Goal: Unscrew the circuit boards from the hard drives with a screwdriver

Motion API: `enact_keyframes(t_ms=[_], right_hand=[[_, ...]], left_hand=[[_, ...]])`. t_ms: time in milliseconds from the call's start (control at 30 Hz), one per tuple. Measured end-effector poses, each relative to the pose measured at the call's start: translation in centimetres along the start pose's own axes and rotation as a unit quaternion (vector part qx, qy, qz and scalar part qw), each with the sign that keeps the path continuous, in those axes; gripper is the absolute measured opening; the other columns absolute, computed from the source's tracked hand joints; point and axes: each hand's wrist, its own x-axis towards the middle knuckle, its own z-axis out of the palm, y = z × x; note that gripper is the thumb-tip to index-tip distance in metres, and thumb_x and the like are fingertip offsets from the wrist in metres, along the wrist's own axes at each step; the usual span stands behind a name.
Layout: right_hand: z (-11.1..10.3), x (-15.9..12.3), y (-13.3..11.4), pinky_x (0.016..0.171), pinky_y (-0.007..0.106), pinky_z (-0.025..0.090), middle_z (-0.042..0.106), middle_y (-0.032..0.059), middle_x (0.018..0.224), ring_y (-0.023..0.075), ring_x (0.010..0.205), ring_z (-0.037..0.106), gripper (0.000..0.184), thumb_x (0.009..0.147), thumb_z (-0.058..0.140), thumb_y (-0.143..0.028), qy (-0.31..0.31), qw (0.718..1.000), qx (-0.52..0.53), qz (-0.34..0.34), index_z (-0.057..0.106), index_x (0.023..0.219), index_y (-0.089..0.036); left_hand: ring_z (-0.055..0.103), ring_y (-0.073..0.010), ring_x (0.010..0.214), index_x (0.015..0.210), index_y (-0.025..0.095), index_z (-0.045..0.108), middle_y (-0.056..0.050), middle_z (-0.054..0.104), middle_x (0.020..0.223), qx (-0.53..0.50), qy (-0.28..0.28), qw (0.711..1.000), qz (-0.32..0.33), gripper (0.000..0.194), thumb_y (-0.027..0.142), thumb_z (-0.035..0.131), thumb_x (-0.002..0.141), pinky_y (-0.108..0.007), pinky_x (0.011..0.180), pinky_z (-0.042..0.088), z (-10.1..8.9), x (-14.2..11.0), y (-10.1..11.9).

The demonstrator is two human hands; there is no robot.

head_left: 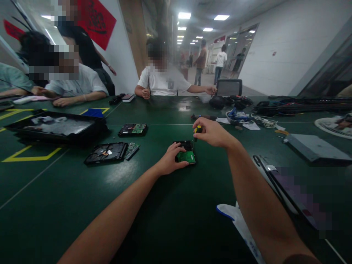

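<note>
A hard drive (188,157) with a green circuit board lies on the table, board side up. My left hand (171,159) grips it from the left, fingers over its top and thumb at its near edge. In my right hand (213,132) is a screwdriver (198,129) with a yellow and black handle, held upright between the fingers at the drive's right edge. Its tip is too small to make out. To the left lie an opened black drive (106,153) with a loose circuit board (132,151) beside it, and another hard drive (132,129) farther back.
A black tray (26,136) stands at the left on the green table (154,220). On the right are a grey metal box (316,148), a white basket (327,126), cables (265,121) and a white glove (243,223) by my forearm. A person (167,80) sits opposite.
</note>
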Motion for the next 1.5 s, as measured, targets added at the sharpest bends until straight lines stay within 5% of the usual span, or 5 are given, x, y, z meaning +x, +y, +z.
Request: enact_keyframes(t_ms=[233, 433, 800, 1167, 1500], right_hand=[[0.4, 0.1, 0.2, 0.059, 0.031, 0.051, 0.073, 0.0041, 0.095, 0.0147, 0.062, 0.064, 0.019, 0.084, 0.070, -0.022, -0.044, 0.994, 0.099, 0.030, 0.067, 0.103, -0.023], [0.0, 0.1, 0.0, 0.056, 0.030, 0.050, 0.072, 0.0028, 0.075, 0.0178, 0.061, 0.066, 0.021, 0.092, 0.066, -0.028, -0.070, 0.989, 0.122, 0.047, 0.069, 0.111, -0.022], [-0.3, 0.2, 0.1, 0.060, 0.030, 0.043, 0.067, 0.0029, 0.079, 0.0174, 0.070, 0.060, 0.020, 0.084, 0.073, -0.033, -0.012, 0.998, 0.059, 0.029, 0.071, 0.100, -0.021], [-0.2, 0.1, -0.4, 0.058, 0.031, 0.049, 0.070, 0.0044, 0.075, 0.0180, 0.064, 0.065, 0.021, 0.094, 0.064, -0.037, -0.041, 0.989, 0.135, 0.053, 0.069, 0.106, -0.020], [-0.2, 0.1, 0.0, 0.063, 0.032, 0.046, 0.071, 0.0064, 0.095, 0.0159, 0.070, 0.061, 0.017, 0.085, 0.072, -0.033, 0.027, 0.997, 0.064, 0.021, 0.070, 0.096, -0.020]], left_hand=[[0.016, -0.0374, 0.161, 0.136, 0.026, 0.062, -0.014, 0.033, 0.169, -0.011, -0.007, 1.000, -0.001, 0.063, 0.052, 0.080, 0.081, -0.061, 0.128, 0.021, -0.2, 0.1, -0.3], [0.016, -0.0372, 0.161, 0.137, 0.024, 0.062, -0.015, 0.034, 0.168, -0.005, -0.005, 1.000, -0.003, 0.066, 0.051, 0.082, 0.079, -0.059, 0.128, 0.022, 0.0, 0.2, -0.7], [0.016, -0.0377, 0.161, 0.136, 0.025, 0.062, -0.014, 0.033, 0.169, -0.007, -0.007, 1.000, -0.005, 0.067, 0.051, 0.083, 0.079, -0.058, 0.128, 0.022, 0.0, 0.3, -0.6], [0.019, -0.0379, 0.160, 0.132, 0.023, 0.065, -0.015, 0.036, 0.166, -0.015, 0.009, 1.000, -0.010, 0.064, 0.048, 0.086, 0.077, -0.057, 0.128, 0.023, 0.2, 0.3, -0.5], [0.019, -0.0374, 0.160, 0.131, 0.024, 0.065, -0.014, 0.036, 0.166, -0.018, 0.011, 1.000, -0.017, 0.063, 0.046, 0.087, 0.076, -0.056, 0.128, 0.022, 0.3, 0.4, -0.3]])
